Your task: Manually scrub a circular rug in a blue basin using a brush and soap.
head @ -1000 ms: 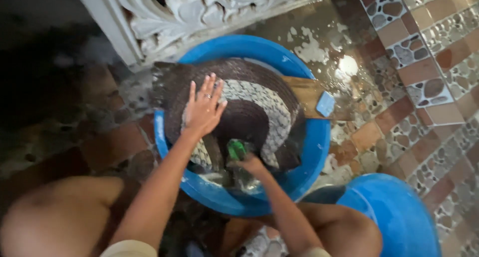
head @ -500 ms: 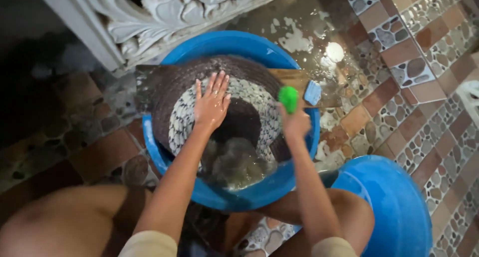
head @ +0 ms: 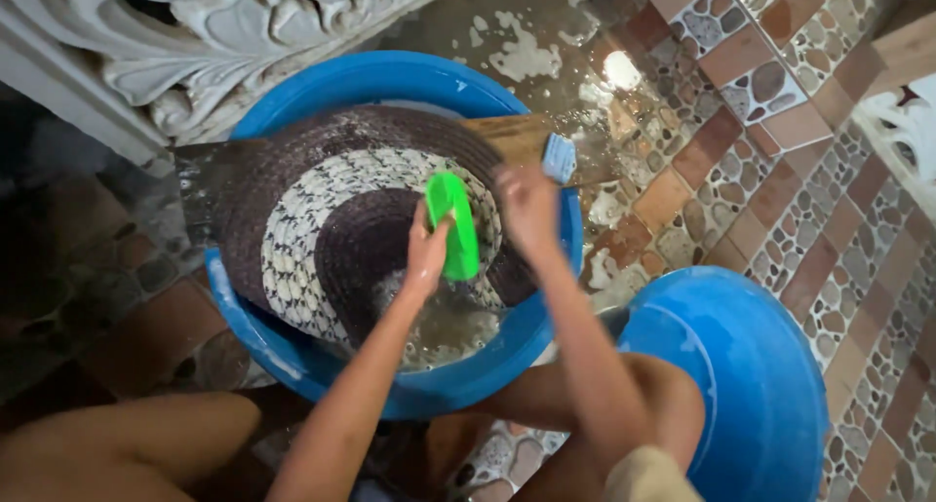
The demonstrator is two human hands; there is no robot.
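A round braided mat [head: 292,219] in brown and white lies over a wooden board [head: 512,136] across a blue basin [head: 292,351] of soapy water. My left hand [head: 426,255] holds a green scrub brush [head: 454,224] upright over the mat's inner edge. Just to its right, my right hand [head: 526,208] is blurred above the mat's right side; it holds nothing, and its fingers point toward a blue soap bar [head: 559,157] on the board.
A second blue basin [head: 741,375] stands at the lower right beside my knee. A white carved stone screen [head: 195,44] rises at the upper left. The brown and pebble-pattern tiled floor [head: 760,171] is wet with patches of foam.
The brush came out of the water in my right hand, went up to the right, and is now in my left hand, which has left the mat. The view shifted right.
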